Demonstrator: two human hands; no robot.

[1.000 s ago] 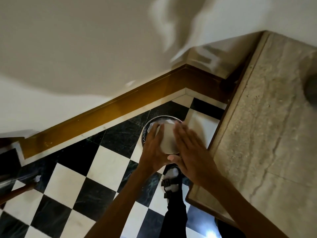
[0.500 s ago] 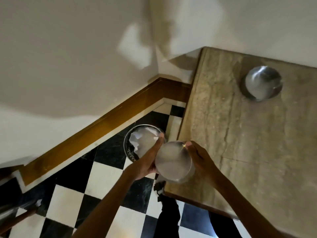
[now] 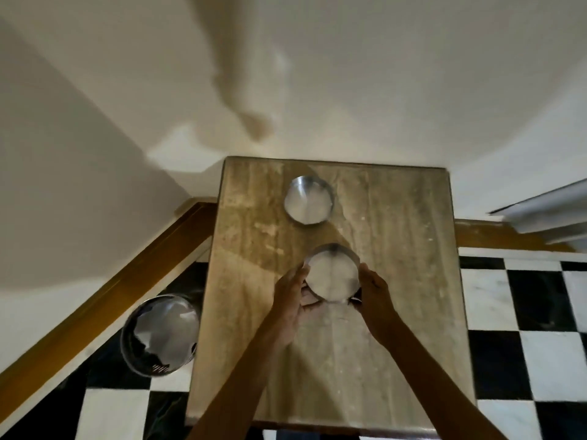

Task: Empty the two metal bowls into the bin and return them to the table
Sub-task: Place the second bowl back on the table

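Bowls are the whole matter here, and the nearer metal bowl (image 3: 332,274) sits between both hands over the middle of the stone table (image 3: 397,312). The left hand (image 3: 290,300) wraps its left wall with fingers curled under the near edge; the right hand (image 3: 374,292) presses the right wall, so both hands are closed on it. Whether its base already touches the tabletop cannot be told from this angle. Its inside looks pale and bare, so I judge it emptied.

To the left, on the checkered floor (image 3: 524,312) just beside the table's edge, stands the metal bin (image 3: 158,336), with crumpled white paper (image 3: 165,331) showing inside.

Farther along the table, nearer the wall (image 3: 349,74), the second metal bowl (image 3: 308,200) rests upright and apart from the held one, with nothing visible in it.

By my reading the task is nearly finished: both bowls look empty, one is back on the table, and what remains is to set this one down and let go.
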